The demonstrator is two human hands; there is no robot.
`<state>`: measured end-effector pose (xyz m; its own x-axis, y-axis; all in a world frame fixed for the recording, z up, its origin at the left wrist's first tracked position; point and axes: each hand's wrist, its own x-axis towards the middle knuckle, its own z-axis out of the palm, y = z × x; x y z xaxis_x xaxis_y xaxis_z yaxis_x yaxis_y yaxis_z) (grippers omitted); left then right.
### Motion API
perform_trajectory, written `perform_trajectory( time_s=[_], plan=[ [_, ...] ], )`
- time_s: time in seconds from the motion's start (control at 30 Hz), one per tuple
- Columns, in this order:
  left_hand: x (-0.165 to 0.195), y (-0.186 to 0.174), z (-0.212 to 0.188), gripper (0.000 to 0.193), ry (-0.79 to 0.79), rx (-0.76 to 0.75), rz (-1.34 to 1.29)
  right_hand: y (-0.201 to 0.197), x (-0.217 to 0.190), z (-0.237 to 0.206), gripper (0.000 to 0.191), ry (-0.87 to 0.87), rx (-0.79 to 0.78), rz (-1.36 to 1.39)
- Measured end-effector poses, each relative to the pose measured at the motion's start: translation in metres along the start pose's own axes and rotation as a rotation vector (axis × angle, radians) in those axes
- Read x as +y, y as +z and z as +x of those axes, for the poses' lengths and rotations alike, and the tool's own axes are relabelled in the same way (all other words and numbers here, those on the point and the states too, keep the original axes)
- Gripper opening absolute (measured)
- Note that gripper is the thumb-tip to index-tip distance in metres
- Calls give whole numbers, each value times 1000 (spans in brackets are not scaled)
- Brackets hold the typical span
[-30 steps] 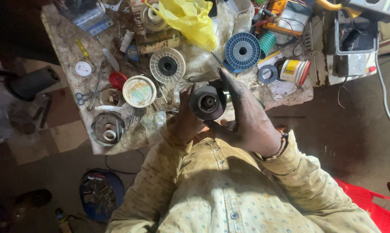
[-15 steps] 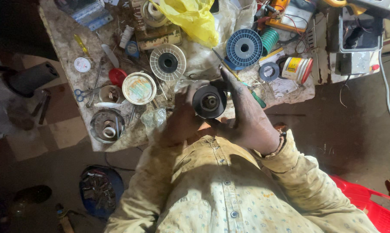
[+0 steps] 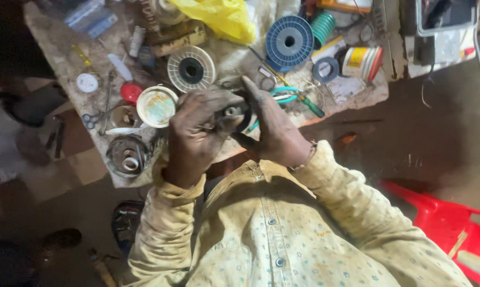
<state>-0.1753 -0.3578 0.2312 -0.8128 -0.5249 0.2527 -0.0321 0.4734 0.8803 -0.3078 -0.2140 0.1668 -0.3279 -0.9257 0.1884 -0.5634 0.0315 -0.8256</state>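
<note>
I hold a dark round motor part (image 3: pixel 239 114) between both hands, just above the near edge of a cluttered workbench (image 3: pixel 64 48). My left hand (image 3: pixel 197 133) wraps over its left side and top, hiding most of it. From the right, my right hand (image 3: pixel 274 130) presses against it with the thumb pointing up. Only a small pale and black patch of the part shows between my fingers. Both hands are grimy, and yellow patterned sleeves cover my arms.
On the bench lie a blue wire spool (image 3: pixel 289 41), a cream spool (image 3: pixel 191 69), a white round lid (image 3: pixel 156 106), a yellow plastic bag (image 3: pixel 221 18), a green-handled screwdriver (image 3: pixel 303 103), scissors (image 3: pixel 94 118) and a small tub (image 3: pixel 361 61). A red plastic chair (image 3: pixel 442 218) stands at my right.
My left hand has slid up over the motor part, covering its open face that showed before. The camera view has shifted slightly; the part stays between both hands.
</note>
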Motion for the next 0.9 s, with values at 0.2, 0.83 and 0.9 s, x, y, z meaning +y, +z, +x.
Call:
perform_trajectory(
  time_s=[0.2, 0.83, 0.9],
  plan=[
    [-5, 2, -8, 25, -31, -23, -38, 16, 25, -11, 109, -67, 49, 43],
    [-36, 36, -41, 68, -131, -88, 191, 40, 67, -35, 123, -94, 168, 192],
    [-43, 42, -43, 77, -202, -111, 211, 40, 72, -36, 127, -76, 153, 256]
  ],
)
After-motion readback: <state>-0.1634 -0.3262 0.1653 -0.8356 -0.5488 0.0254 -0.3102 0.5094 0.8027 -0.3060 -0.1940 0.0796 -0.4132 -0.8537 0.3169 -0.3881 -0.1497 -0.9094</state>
